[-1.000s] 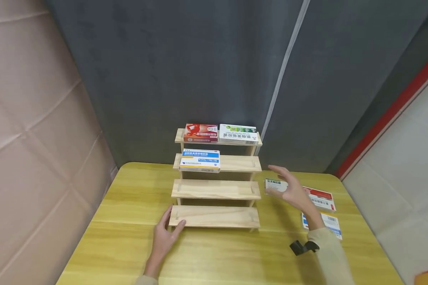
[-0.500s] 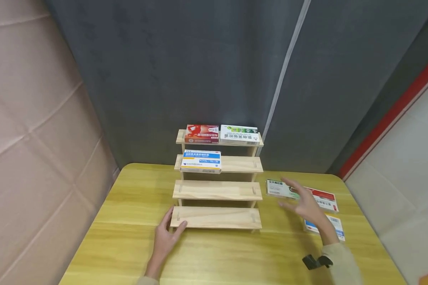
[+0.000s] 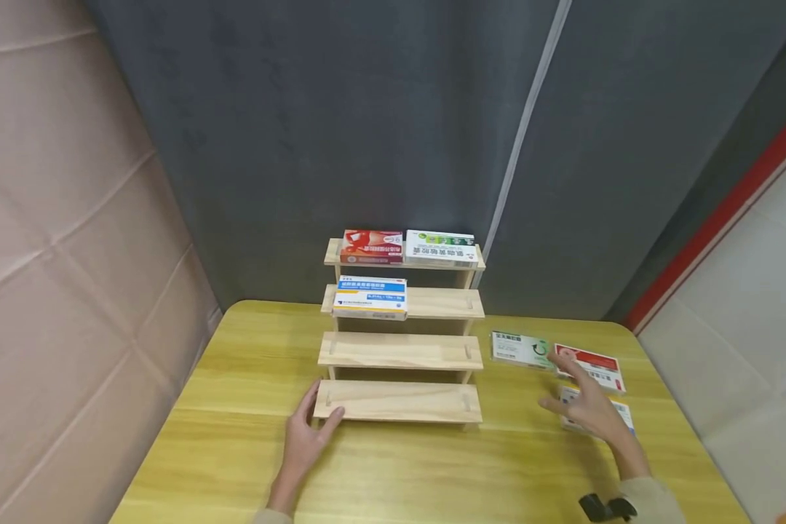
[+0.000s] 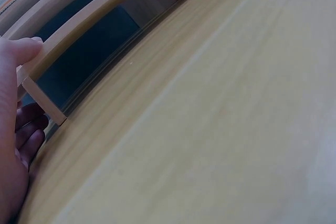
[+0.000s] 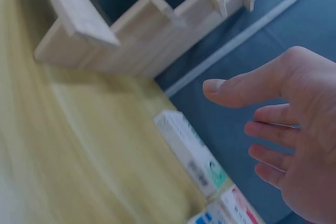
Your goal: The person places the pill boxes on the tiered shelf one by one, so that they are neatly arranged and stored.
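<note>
A wooden stepped rack (image 3: 399,351) stands on the table, with several tiers. At the left end of its lowest step, my left hand (image 3: 303,439) grips the board, thumb on top and fingers round the side; the left wrist view shows the thumb (image 4: 25,51) on the board's edge. My right hand (image 3: 592,407) hovers with parted fingers over a white, blue and yellow medicine box (image 3: 622,413), holding nothing. Just beyond lie a white and green medicine box (image 3: 517,348) and a red and white one (image 3: 599,367). The hand partly covers the blue and yellow box.
On the top tier lie a red medicine box (image 3: 371,246) and a white and green one (image 3: 440,247). A blue, white and yellow box (image 3: 370,297) sits left on the second tier. Behind the table (image 3: 419,473) hangs a dark grey curtain (image 3: 340,131).
My right hand has moved right and toward me, from beside the white and green box to over the blue and yellow one. The left hand keeps its grip on the rack.
</note>
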Available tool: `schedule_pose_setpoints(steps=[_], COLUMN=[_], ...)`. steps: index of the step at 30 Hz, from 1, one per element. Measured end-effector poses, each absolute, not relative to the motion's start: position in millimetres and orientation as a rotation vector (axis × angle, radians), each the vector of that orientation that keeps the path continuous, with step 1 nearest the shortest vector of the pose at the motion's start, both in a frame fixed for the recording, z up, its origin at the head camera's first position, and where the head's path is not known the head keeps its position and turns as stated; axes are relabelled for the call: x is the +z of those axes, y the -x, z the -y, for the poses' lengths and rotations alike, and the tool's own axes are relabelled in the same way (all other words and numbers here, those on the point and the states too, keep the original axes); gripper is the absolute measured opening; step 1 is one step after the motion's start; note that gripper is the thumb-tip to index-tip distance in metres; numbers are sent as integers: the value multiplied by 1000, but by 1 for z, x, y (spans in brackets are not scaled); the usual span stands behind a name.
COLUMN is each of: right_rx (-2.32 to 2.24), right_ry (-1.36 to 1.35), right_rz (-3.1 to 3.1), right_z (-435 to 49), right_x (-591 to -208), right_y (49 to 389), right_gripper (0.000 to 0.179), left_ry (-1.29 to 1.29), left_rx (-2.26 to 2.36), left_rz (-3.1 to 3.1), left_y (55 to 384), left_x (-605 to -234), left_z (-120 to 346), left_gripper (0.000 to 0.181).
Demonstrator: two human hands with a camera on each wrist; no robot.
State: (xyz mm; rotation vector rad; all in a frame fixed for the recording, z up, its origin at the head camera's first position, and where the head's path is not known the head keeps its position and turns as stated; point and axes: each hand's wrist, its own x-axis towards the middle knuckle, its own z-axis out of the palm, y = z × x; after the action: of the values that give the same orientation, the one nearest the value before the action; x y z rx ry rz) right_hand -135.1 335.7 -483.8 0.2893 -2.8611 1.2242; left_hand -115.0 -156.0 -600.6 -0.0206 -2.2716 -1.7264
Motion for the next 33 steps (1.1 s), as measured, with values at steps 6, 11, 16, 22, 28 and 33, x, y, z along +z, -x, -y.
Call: schedule_pose_setpoints(steps=[6, 11, 16, 22, 28, 33], right_rx=[1178, 1052, 1006, 897, 778, 864], right_ry=[-173, -105, -75, -121, -60, -54], right_rz=[2934, 2976, 2954, 2897, 2944, 2913], right_z=[-354, -374, -391, -404, -417, -430], right_x=[-499, -515, -530, -543, -555, -562], right_y=[130, 125, 117, 112, 112, 109], right_gripper=[93, 97, 94, 93, 101, 99], left_ry=[24, 13, 9, 4, 40, 40], left_rx=[-1720, -1725, -1737, -1732, -1738, -1727], left_rz=[2265, 2246, 2236, 2247, 2236, 2232], left_y=[115, 114, 115, 115, 115, 115], left_x=[-601, -603, -602, -601, -599, -601], left_z=[156, 155, 154, 155, 154, 154], left_gripper=[76, 76, 77, 76, 76, 76])
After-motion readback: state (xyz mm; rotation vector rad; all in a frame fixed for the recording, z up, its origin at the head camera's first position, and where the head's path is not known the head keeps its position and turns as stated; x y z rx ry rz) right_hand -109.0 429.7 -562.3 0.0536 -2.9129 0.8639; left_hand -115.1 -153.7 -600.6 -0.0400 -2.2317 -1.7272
